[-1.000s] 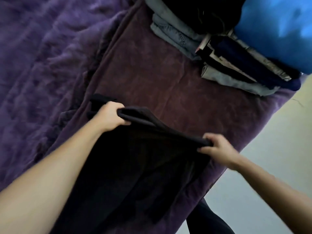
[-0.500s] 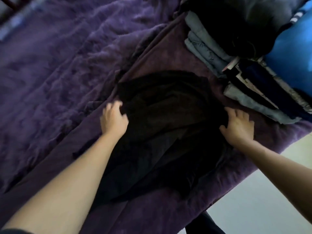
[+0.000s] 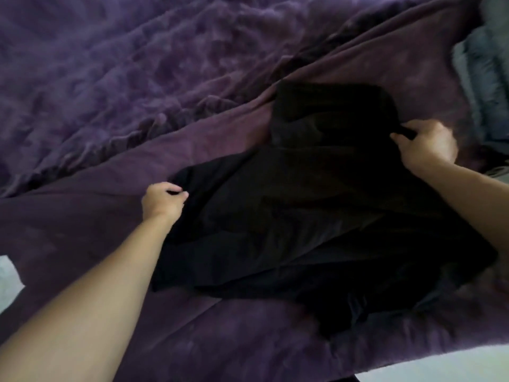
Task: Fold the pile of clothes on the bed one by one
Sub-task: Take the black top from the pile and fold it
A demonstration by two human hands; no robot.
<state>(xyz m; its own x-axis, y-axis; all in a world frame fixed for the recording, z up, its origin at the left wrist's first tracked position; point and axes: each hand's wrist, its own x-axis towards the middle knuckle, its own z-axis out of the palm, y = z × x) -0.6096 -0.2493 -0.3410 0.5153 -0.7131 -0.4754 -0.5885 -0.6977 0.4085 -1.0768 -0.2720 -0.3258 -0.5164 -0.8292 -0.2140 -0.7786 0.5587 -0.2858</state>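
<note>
A black garment (image 3: 316, 216) lies spread on the bed, filling the middle of the view and reaching out toward 4 o'clock. It rests on a smooth plum-coloured sheet (image 3: 192, 340). Its upper part, toward 1 o'clock, forms a narrower block with a fairly straight top edge. The lower part fans out wider and is creased, with a loose flap sagging toward 5 o'clock near the edge of the bed.

The left grip (image 3: 162, 202), a bare hand, sits at 9 o'clock of the garment. Its fingers are curled and they pinch the cloth's left edge, with the knuckles low against the sheet. The forearm runs back toward 7 o'clock.

The right grip (image 3: 425, 143), the other bare hand, is at 2 o'clock of the garment. Thumb and fingers are closed round a small tuck of black fabric at the right edge. Its forearm crosses over the garment's right side toward 4 o'clock. The two are well apart, with the cloth between them.

A rumpled, fuzzy purple blanket (image 3: 124, 64) covers the bed from 9 to 12 o'clock. A stack of grey-blue folded clothes (image 3: 487, 78), blurred, sits on the sheet at 2 o'clock of the view, near the right grip but apart from it. Pale floor (image 3: 440, 365) shows at 5 o'clock.
</note>
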